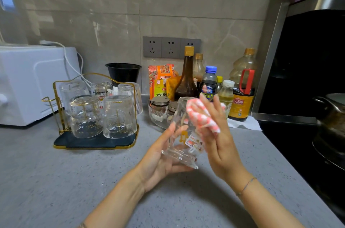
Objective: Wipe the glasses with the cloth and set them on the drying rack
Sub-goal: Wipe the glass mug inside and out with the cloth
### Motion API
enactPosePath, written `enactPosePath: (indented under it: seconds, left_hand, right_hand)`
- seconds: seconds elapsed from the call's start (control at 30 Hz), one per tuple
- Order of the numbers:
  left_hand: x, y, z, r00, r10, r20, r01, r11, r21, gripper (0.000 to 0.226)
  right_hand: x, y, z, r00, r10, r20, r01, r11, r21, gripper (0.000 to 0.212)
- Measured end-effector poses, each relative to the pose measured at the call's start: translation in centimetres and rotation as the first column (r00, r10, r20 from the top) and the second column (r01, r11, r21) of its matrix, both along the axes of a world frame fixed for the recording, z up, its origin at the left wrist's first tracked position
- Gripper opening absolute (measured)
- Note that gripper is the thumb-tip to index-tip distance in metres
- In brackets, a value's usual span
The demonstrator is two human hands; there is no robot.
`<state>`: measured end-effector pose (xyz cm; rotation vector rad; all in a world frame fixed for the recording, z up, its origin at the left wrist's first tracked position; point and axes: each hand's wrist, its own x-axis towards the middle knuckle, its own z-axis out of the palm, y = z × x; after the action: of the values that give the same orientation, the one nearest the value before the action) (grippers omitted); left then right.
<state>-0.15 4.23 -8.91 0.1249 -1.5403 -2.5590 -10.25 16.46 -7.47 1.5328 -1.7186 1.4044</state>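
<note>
Right now the L hand [158, 157] grips the glass [183, 134] low down, thumb up its near side & fingers curled under the thick base. It holds the glass tilted above the counter [56, 181], mouth pointing up and away. The R hand [218, 140] presses the cloth [201, 114], pink-and-white checked, onto the glass's upper right side w/ fairly straight fingers. Its thumb is hidden, so can't tell if it pinches the cloth. The glass is clear w/ small cartoon prints. The drying rack [61, 142], gold wire on a dark tray, sits well to the left on the counter w/ five upturned glasses [119, 115] on it. Behind the hands: a clear dish [155, 115] of jars, sauce bottles [186, 82], wall sockets [170, 46]. A white appliance [28, 82] stands far left.
</note>
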Motion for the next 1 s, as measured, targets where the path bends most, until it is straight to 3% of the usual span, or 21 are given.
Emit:
enactPosePath:
  seconds: [0.07, 0.17, 0.37, 0.47, 0.67, 0.83, 0.9, 1.0]
  left_hand:
    - [0.0, 0.0, 0.0, 0.999, -0.034, -0.012, 0.034, 0.999, 0.021, 0.072]
    - [-0.2, -0.2, -0.3, 0.999, -0.007, -0.043, 0.010, 0.998, 0.068, 0.061]
    - [-0.2, -0.4, 0.0, 0.990, 0.071, -0.125, -0.052, 0.987, 0.150, 0.055]
    - [-0.1, -0.8, -0.1, 0.990, 0.076, -0.122, -0.056, 0.986, 0.154, 0.062]
    - [-0.2, -1.0, -0.2, 0.991, 0.053, -0.121, -0.037, 0.991, 0.132, 0.065]
    - [-0.2, -0.8, -0.3, 0.998, 0.003, -0.065, 0.006, 0.991, 0.133, 0.053]
    - [-0.2, -0.8, -0.3, 0.999, -0.020, -0.047, 0.025, 0.993, 0.119, 0.054]
    - [-0.2, -0.8, -0.3, 0.998, -0.059, -0.022, 0.062, 0.990, 0.127, 0.057]
  right_hand:
    - [0.0, 0.1, 0.2, 0.998, 0.008, 0.066, -0.006, 0.999, -0.035, 0.047]
    - [0.9, -0.2, 0.0, 0.994, 0.066, 0.090, -0.064, 0.997, -0.033, 0.045]
    - [2.4, -1.0, -1.0, 0.982, 0.189, -0.023, -0.187, 0.978, 0.095, 0.054]
    - [2.5, -1.0, -1.3, 0.972, 0.226, -0.056, -0.218, 0.968, 0.123, 0.045]
    - [1.8, -1.1, -1.7, 0.972, 0.134, -0.194, -0.099, 0.979, 0.177, 0.042]
    - [1.2, -1.0, -1.3, 0.970, 0.072, -0.232, -0.051, 0.994, 0.094, 0.044]
    - [0.9, -0.9, -1.1, 0.988, 0.065, -0.139, -0.058, 0.997, 0.055, 0.045]
    - [0.3, -0.6, -0.6, 0.991, 0.059, 0.124, -0.057, 0.998, -0.018, 0.054]
